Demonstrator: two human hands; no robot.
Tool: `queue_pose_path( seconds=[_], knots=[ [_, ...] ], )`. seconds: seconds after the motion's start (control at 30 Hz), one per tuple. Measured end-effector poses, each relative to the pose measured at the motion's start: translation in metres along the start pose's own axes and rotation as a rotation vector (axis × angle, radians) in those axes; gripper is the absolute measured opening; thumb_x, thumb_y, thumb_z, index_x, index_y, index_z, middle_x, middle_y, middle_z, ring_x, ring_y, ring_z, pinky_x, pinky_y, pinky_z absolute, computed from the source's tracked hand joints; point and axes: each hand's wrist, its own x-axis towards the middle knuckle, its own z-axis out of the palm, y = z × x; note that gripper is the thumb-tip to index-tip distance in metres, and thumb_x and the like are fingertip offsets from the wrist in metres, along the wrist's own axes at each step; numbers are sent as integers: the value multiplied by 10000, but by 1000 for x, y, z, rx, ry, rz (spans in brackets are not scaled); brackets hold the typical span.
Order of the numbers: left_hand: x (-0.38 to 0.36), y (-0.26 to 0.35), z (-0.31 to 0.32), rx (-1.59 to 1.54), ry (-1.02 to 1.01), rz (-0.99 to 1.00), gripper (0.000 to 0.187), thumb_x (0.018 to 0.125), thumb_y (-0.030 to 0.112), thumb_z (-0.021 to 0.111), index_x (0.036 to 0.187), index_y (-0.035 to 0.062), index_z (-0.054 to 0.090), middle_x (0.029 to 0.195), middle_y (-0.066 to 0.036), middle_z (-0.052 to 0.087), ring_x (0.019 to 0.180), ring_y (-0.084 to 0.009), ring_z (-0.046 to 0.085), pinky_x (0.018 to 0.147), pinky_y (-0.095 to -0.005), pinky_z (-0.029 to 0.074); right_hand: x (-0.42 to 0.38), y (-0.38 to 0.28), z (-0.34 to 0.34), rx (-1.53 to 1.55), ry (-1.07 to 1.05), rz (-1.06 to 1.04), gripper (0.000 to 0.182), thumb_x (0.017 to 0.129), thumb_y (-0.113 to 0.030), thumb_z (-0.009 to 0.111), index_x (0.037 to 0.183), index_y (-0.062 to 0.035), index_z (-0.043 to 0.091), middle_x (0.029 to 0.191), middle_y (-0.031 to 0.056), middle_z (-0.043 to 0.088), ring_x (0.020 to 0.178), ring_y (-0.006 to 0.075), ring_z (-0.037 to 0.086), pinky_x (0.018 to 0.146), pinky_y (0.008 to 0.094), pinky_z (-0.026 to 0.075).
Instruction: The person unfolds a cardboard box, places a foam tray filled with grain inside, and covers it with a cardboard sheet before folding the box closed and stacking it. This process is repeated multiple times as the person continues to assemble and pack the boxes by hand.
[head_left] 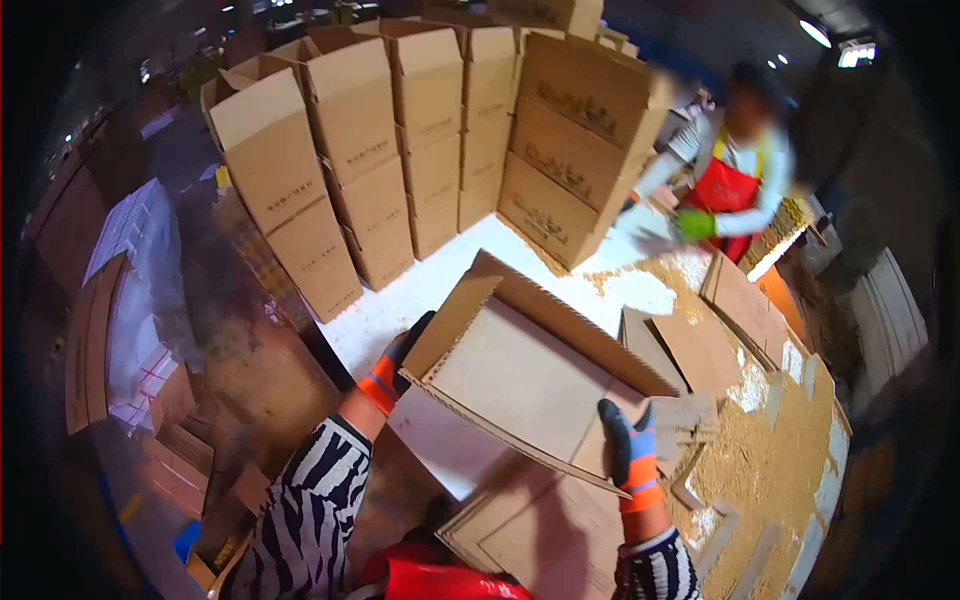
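A flat, partly unfolded cardboard box [520,375] lies tilted over the white table [400,300] in front of me. My left hand [400,355], in a dark glove with an orange cuff, grips the box's left flap edge. My right hand [628,445], gloved the same way, holds the box's near right edge. Both my sleeves are zebra-striped.
Rows of upright, assembled cardboard boxes [390,140] stand across the table's far side. Flat cardboard sheets [700,350] and scrap pieces [760,470] cover the right. Another flat sheet [530,530] lies near me. A person in a red apron [725,190] works at the far right.
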Motion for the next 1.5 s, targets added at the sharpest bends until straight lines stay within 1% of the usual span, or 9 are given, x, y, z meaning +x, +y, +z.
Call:
queue_pose_path(
  seconds=[0.27, 0.4, 0.47, 0.6, 0.73, 0.93, 1.07, 1.2, 1.5],
  knots=[
    [83, -8, -183, 904, 1062, 578, 351, 949, 260, 470, 1116, -17, 606, 1030, -63, 638, 856, -183, 598, 734, -307, 494, 103, 152, 65, -206, 86, -111, 520, 755, -55, 723, 1192, -64, 443, 889, 41, 596, 734, 128, 545, 608, 272, 467],
    [85, -55, -263, 149, 398, 963, 309, 963, 215, 444, 1166, 8, 552, 1060, -57, 604, 898, -153, 561, 785, -279, 460, 83, 130, 77, -73, 163, 91, 715, 780, -58, 702, 1367, -118, 297, 930, 58, 589, 729, 142, 552, 582, 282, 465],
    [43, -67, -189, 501, 993, 837, 258, 950, 160, 469, 1142, 9, 550, 1053, -55, 597, 886, -156, 551, 789, -278, 455, 75, 136, 64, -88, 180, 160, 825, 796, -91, 698, 1446, -123, 191, 1065, 101, 586, 846, 162, 582, 677, 299, 489],
    [-83, -136, -32, 399, 822, 276, 229, 915, 114, 543, 1114, 3, 563, 1064, -52, 597, 917, -159, 555, 824, -277, 454, -38, 77, -16, -503, -23, -127, 753, 829, -128, 652, 1448, -58, 229, 1455, 133, 327, 1321, 233, 346, 1051, 394, 301],
    [-136, -217, 19, 1703, 147, 355, 653, 834, 252, 646, 1360, -24, 373, 1376, -254, 362, 1296, -399, 316, 1083, -424, 258, -151, 77, -176, -793, 472, -134, 747, 789, -64, 658, 1419, 4, 264, 1440, 163, 347, 1319, 258, 347, 1061, 363, 287],
    [-104, -271, 48, 2053, 187, -253, 1015, 794, 602, 573, 1432, -57, 138, 1474, -278, 184, 1369, -424, 159, 1131, -435, 129, -211, 145, -282, -893, 653, 209, 979, 676, -236, 824, 1393, 85, 240, 1402, 229, 342, 1321, 290, 319, 1099, 337, 248],
    [-117, -282, 62, 1996, 215, -161, 1010, 795, 639, 534, 1432, -51, 163, 1478, -266, 191, 1374, -410, 159, 1133, -428, 118, -217, 151, -292, -549, 794, -68, 1009, 689, -158, 801, 1437, 46, 156, 1442, 214, 301, 1330, 274, 308, 1083, 334, 262],
    [-113, -299, 65, 2078, 278, -118, 1070, 745, 688, 545, 1434, -42, 175, 1474, -247, 227, 1373, -371, 197, 1127, -425, 144, -218, 164, -354, 98, 437, 394, 904, 677, -115, 803, 1388, 44, 268, 1287, 178, 469, 1060, 214, 520, 889, 311, 454],
    [-72, -265, 34, 1500, 642, 152, 901, 663, 630, 700, 1319, 59, 463, 1250, -139, 542, 1126, -308, 537, 930, -370, 443, -242, 64, -309, -59, 227, -160, 469, 861, -117, 546, 1287, 26, 414, 1133, 155, 574, 953, 231, 585, 818, 340, 493]
  ],
)
